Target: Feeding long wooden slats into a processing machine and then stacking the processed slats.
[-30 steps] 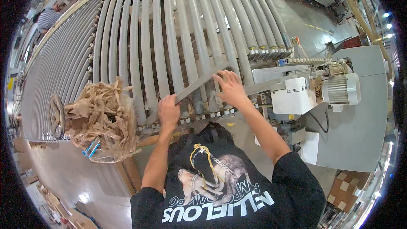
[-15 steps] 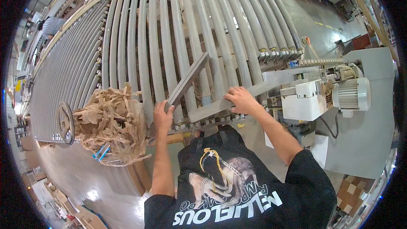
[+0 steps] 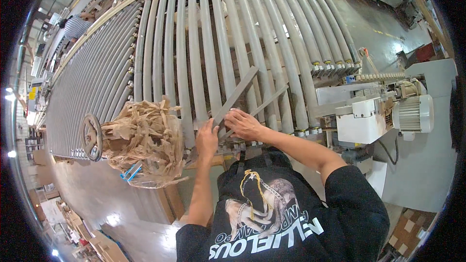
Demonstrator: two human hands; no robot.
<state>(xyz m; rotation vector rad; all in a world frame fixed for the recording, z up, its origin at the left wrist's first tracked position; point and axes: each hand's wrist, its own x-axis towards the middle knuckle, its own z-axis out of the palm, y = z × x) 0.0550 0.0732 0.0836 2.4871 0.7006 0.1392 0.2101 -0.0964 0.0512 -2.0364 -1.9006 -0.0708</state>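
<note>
My left hand (image 3: 207, 141) is closed round the near end of a flat grey strip (image 3: 239, 91), which points away and to the right over the rollers. Close beside it, my right hand (image 3: 245, 125) is curled over a second, thinner-looking grey strip (image 3: 273, 98). This one runs under the hand and slants up to the right. The right fingertips sit near the first strip's lower end; whether they touch it is hard to see. Both strips are above the near ends of the conveyor rollers (image 3: 199, 68).
A clear bag of crumpled brown scraps (image 3: 145, 140) hangs left of my hands, next to a handwheel (image 3: 91, 137). On the right stand a white machine housing (image 3: 358, 122) and a motor (image 3: 412, 113). A person (image 3: 76, 27) is at the far left.
My right hand has come left to my left hand, turning its strip from nearly crosswise to a steep slant. The left-hand strip still points away. The whole view has shifted slightly.
</note>
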